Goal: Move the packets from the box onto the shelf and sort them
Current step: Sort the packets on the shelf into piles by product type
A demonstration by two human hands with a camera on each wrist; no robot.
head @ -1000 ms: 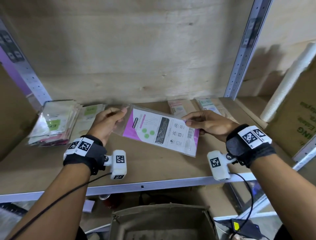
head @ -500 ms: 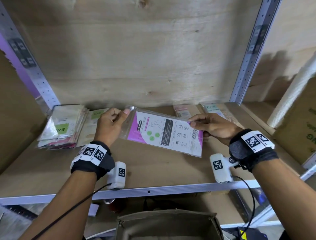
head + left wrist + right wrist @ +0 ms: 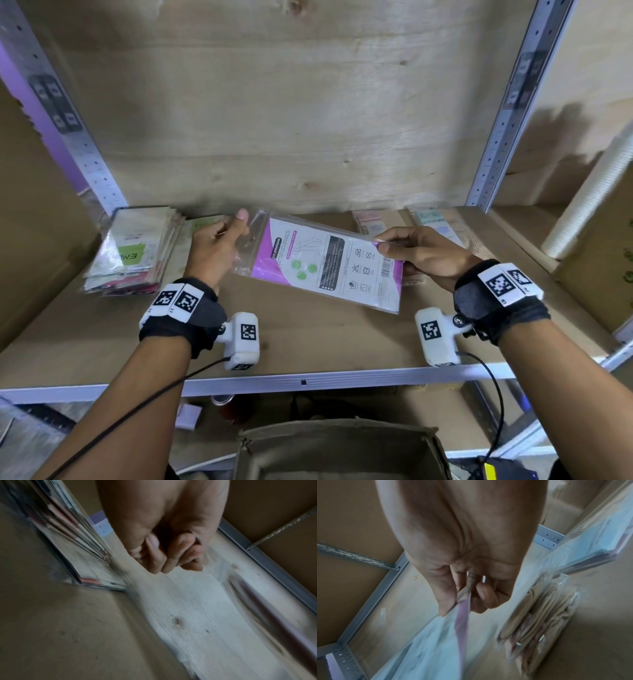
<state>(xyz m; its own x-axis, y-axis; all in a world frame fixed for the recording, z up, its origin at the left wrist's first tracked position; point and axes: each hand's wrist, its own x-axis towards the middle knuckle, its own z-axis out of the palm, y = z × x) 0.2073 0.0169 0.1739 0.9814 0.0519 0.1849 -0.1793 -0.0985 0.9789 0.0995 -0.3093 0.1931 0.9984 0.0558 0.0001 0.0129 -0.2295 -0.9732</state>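
Observation:
A flat clear packet [image 3: 329, 267] with a purple-and-white printed card hangs tilted just above the wooden shelf [image 3: 308, 339]. My right hand [image 3: 421, 253] pinches its right end between thumb and fingers; in the right wrist view the right hand [image 3: 462, 605] pinches the packet [image 3: 436, 642] edge-on. My left hand [image 3: 219, 250] has its curled fingers at the clear left flap, thumb raised. In the blurred left wrist view the left hand [image 3: 168, 561] shows only curled fingers. A tan box [image 3: 339, 452] stands below the shelf.
A stack of packets [image 3: 133, 253] leans at the shelf's left end, with a green-labelled packet [image 3: 202, 226] behind my left hand. Pink packets [image 3: 370, 222] and blue-labelled packets [image 3: 435, 222] lie at the back right. A stack of paper cups [image 3: 596, 205] and a cardboard carton [image 3: 609, 260] stand beyond the right upright [image 3: 496, 120].
Both hands have carried the packet a little farther in over the shelf. My left thumb has lifted off the packet's top left corner.

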